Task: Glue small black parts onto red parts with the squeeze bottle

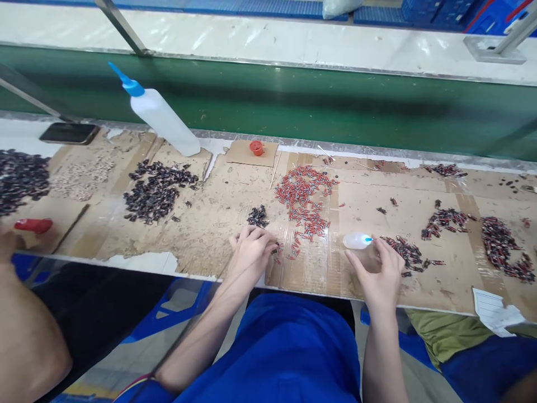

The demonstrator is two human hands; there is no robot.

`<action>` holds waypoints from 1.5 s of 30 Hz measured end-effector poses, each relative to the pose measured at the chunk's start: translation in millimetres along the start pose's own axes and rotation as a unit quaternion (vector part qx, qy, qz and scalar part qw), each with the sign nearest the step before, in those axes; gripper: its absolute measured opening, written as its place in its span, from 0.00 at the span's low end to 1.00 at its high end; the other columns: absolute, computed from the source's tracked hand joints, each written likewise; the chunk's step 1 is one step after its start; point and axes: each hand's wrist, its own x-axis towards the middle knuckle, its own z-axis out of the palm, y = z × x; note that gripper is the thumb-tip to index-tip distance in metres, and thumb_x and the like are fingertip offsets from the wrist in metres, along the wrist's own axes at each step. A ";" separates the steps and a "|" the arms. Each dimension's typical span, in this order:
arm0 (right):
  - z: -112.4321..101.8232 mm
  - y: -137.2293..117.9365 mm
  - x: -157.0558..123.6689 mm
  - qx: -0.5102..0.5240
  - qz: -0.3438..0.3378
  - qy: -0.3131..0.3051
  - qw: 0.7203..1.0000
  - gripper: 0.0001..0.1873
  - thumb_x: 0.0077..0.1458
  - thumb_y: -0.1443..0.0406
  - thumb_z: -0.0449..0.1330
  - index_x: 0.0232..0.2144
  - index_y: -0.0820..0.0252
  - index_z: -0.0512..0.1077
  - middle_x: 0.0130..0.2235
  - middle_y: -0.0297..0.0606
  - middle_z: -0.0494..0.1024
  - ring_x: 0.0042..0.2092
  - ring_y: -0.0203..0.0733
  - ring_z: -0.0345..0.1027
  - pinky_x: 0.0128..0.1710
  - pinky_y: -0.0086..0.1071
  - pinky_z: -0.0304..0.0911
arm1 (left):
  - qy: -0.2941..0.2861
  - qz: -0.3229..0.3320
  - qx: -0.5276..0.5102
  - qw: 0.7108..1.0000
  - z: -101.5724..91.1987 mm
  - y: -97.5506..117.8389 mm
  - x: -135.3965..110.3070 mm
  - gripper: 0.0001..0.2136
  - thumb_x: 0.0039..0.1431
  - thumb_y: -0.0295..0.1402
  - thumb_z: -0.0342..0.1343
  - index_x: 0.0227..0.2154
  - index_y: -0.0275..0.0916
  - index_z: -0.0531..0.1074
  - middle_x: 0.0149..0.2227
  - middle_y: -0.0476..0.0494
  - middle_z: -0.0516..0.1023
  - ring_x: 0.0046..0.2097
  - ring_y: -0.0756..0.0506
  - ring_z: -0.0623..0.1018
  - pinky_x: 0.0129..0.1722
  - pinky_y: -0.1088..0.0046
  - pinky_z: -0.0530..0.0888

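Observation:
My left hand (254, 252) rests at the board's near edge with its fingers curled together; a small dark part shows at the fingertips. Just beyond it lies a small heap of black parts (257, 216). A few loose red parts (295, 246) are to its right, trailing from a larger pile of red parts with metal ends (304, 190). My right hand (380, 274) has its thumb and fingers apart beside a small white squeeze bottle (356, 241). The bottle lies on its side, its blue tip close to the index finger; whether they touch I cannot tell.
Cardboard (218, 224) covers the bench. A large blue-tipped bottle (168, 120), a red cap (256, 148) and a black parts pile (157, 190) stand further back. Dark-red assembled pieces (505, 249) lie right. At left, a co-worker's arm (29, 336) is near a red object (33, 225).

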 end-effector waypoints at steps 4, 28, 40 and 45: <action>13.5 -4.3 3.7 0.040 0.009 -0.007 0.999 0.19 0.48 0.50 0.64 0.34 0.58 0.73 0.44 0.48 0.77 0.51 0.53 0.63 0.52 0.51 0.60 | -0.017 -0.013 0.018 1.000 6.9 5.9 -3.1 0.06 0.59 0.29 0.56 0.27 0.42 0.75 0.35 0.43 0.79 0.43 0.38 0.70 0.39 0.60 0.61; 16.8 -18.1 -21.5 0.318 0.201 -0.014 0.926 0.18 0.45 0.51 0.65 0.23 0.60 0.70 0.21 0.33 0.72 0.23 0.36 0.64 0.23 0.29 0.58 | -0.024 0.102 -0.053 0.993 35.4 57.2 -12.8 0.10 0.61 0.28 0.56 0.45 0.42 0.71 0.42 0.44 0.81 0.51 0.40 0.73 0.46 0.62 0.61; 22.1 -29.2 -17.0 0.245 0.166 -0.036 0.955 0.16 0.47 0.53 0.63 0.23 0.60 0.72 0.23 0.35 0.77 0.24 0.39 0.70 0.25 0.30 0.64 | 0.011 0.070 -0.086 0.994 40.4 59.1 -12.9 0.10 0.60 0.26 0.56 0.43 0.42 0.73 0.38 0.46 0.84 0.47 0.43 0.77 0.46 0.63 0.60; 23.4 -29.1 -16.7 0.246 0.166 -0.050 0.954 0.16 0.46 0.53 0.64 0.23 0.61 0.73 0.23 0.36 0.78 0.25 0.40 0.70 0.25 0.31 0.64 | 0.030 0.076 -0.077 0.994 41.3 59.0 -13.0 0.08 0.61 0.26 0.56 0.42 0.42 0.73 0.38 0.47 0.84 0.45 0.43 0.78 0.45 0.63 0.60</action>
